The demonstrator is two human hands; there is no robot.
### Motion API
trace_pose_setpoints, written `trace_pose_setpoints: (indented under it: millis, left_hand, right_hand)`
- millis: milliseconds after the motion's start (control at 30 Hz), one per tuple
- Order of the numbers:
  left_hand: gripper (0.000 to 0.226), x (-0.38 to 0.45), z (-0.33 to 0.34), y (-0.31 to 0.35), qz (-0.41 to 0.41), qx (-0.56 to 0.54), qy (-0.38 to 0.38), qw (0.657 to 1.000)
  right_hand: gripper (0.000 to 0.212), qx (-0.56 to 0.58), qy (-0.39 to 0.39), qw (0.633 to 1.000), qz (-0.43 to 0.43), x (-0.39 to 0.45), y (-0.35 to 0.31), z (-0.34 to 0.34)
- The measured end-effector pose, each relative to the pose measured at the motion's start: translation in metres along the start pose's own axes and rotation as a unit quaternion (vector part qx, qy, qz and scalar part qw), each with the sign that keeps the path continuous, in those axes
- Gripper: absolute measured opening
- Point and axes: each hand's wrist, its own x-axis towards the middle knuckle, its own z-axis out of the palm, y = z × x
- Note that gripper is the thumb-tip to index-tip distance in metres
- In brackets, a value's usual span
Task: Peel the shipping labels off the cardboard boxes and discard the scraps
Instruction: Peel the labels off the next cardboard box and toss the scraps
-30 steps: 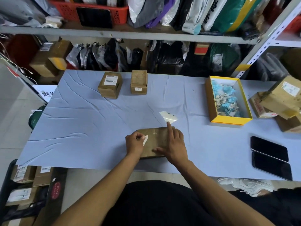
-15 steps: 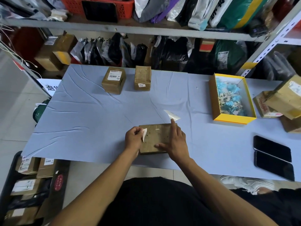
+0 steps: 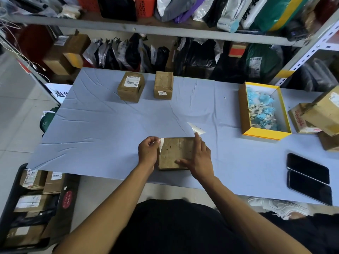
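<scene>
Label scrap (image 3: 161,143) sits pinched in your left hand (image 3: 147,152) at the near box's (image 3: 175,154) left edge, while your right hand (image 3: 199,159) lies flat-fingered on its top. The yellow scrap tray (image 3: 246,114) lies to your right — the right hand is nearer. Two labelled boxes (image 3: 131,87) wait beyond your hands.

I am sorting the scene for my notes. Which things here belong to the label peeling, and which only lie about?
Job: left hand pinching label scrap; right hand steadying near box; two far boxes; yellow scrap box.

Lying about: two phones; loose white piece.
</scene>
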Motion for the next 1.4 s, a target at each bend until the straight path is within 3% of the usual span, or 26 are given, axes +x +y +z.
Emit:
trace_pose_setpoints:
  millis: [267,367,433,533,600,700,833,1067,1167,1233,1300,1400]
  left_hand:
    - [0.008,0.000,0.000,0.018,0.036,-0.023,-0.019,0.999]
    - [0.018,0.004,-0.005,0.014,0.078,0.043,-0.045,0.995]
    - [0.045,0.005,-0.014,0.008,0.132,0.144,-0.085,0.977]
    - [0.103,0.004,-0.028,0.001,0.191,0.330,-0.204,0.902]
    - [0.122,0.004,-0.033,0.003,0.206,0.406,-0.246,0.856]
    - [0.139,0.018,-0.033,0.007,0.199,0.429,-0.282,0.835]
    - [0.143,0.031,-0.024,0.012,0.187,0.407,-0.300,0.842]
    - [0.124,0.056,-0.014,0.008,0.147,0.347,-0.245,0.894]
    - [0.113,0.058,-0.013,0.001,0.156,0.298,-0.237,0.911]
    - [0.119,0.054,-0.018,-0.005,0.181,0.281,-0.245,0.910]
    - [0.134,0.047,-0.023,-0.009,0.203,0.306,-0.279,0.887]
    - [0.141,0.041,-0.019,-0.015,0.202,0.329,-0.301,0.872]
  right_hand:
    - [0.122,0.000,-0.001,1.000,0.001,0.001,0.000,0.000]
    - [0.122,-0.016,-0.002,1.000,0.003,0.001,0.001,0.000]
    - [0.124,-0.034,0.000,0.999,0.001,0.002,-0.002,-0.004]
    - [0.129,-0.071,-0.002,0.997,-0.016,0.013,-0.013,-0.011]
    - [0.132,-0.107,-0.019,0.993,-0.054,0.025,-0.023,-0.012]
    - [0.128,-0.184,-0.062,0.972,-0.131,0.042,-0.032,-0.007]
    - [0.101,-0.175,-0.124,0.966,-0.143,0.049,-0.037,-0.003]
    - [0.077,-0.023,-0.026,0.996,-0.081,0.071,-0.034,0.008]
    - [0.080,0.048,-0.059,0.996,-0.043,0.084,-0.032,0.012]
    - [0.095,0.058,-0.081,0.993,-0.070,0.084,-0.024,0.005]
    - [0.120,-0.025,-0.099,0.984,-0.143,0.077,-0.009,-0.005]
    - [0.137,-0.169,-0.137,0.957,-0.191,0.063,0.013,-0.005]
